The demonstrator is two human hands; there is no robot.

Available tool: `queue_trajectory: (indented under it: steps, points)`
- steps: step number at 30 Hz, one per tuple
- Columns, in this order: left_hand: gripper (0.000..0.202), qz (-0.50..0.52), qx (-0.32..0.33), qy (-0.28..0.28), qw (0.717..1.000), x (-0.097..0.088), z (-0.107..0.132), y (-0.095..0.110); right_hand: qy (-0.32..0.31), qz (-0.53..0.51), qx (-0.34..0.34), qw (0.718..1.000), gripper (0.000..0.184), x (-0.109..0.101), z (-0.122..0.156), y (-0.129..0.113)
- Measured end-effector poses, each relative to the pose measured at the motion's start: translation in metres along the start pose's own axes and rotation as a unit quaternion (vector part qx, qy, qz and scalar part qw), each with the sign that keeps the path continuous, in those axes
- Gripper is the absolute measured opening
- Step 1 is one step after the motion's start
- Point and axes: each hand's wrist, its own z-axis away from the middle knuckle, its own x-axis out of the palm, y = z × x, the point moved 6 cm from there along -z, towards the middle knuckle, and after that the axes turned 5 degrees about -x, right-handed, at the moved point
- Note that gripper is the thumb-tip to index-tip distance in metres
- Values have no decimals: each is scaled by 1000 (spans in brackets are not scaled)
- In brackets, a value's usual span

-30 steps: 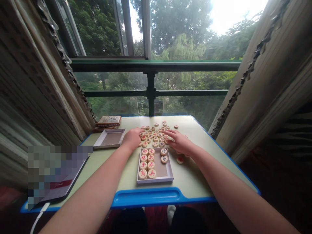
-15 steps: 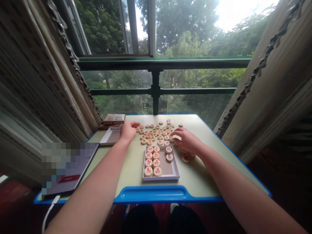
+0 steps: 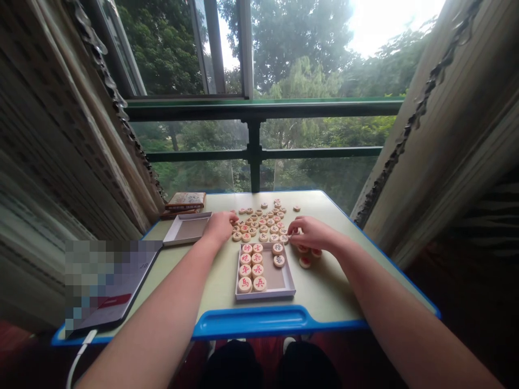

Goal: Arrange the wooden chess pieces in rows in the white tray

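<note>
A small grey box tray (image 3: 286,281) lies on the pale green table (image 3: 332,292) and holds several round wooden chess discs in its left and top parts. Beyond it is a loose spread of wooden discs (image 3: 263,219). My left hand (image 3: 221,226) rests at the spread's left edge, fingers curled on the discs there. My right hand (image 3: 312,233) sits at the spread's right edge, fingers bent and pinched near a disc; what is in them is hidden. A few red-marked discs (image 3: 305,261) lie just under that hand.
An empty grey tray half (image 3: 187,228) lies at the left, with a patterned box (image 3: 185,201) behind it. A tablet with a white cable (image 3: 117,302) lies at the front left. The table has a blue raised rim (image 3: 259,321). Window railing stands behind.
My left hand shifted back to the left edge of the disc spread. My right hand drew in, fingers curling from stretched out to pinched. The view swayed slightly.
</note>
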Motion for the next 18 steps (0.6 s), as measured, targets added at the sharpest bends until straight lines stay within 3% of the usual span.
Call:
queue_trajectory:
  steps: [4, 7, 9, 14, 18]
  points:
    - [36, 27, 81, 25, 996, -4, 7, 16, 11, 25, 24, 999, 26, -11, 4, 1]
    - [30, 35, 133, -20, 990, 4, 12, 26, 5, 33, 22, 999, 25, -8, 2, 4]
    - [31, 25, 148, -46, 988, 10, 14, 30, 18, 34, 10, 999, 21, -3, -1, 6]
    - [38, 22, 162, -45, 986, 17, 9, 35, 81, 34, -46, 995, 20, 4, -6, 0]
    - [36, 0, 181, -74, 981, 23, 6, 41, 88, 24, -73, 993, 21, 7, -6, -11]
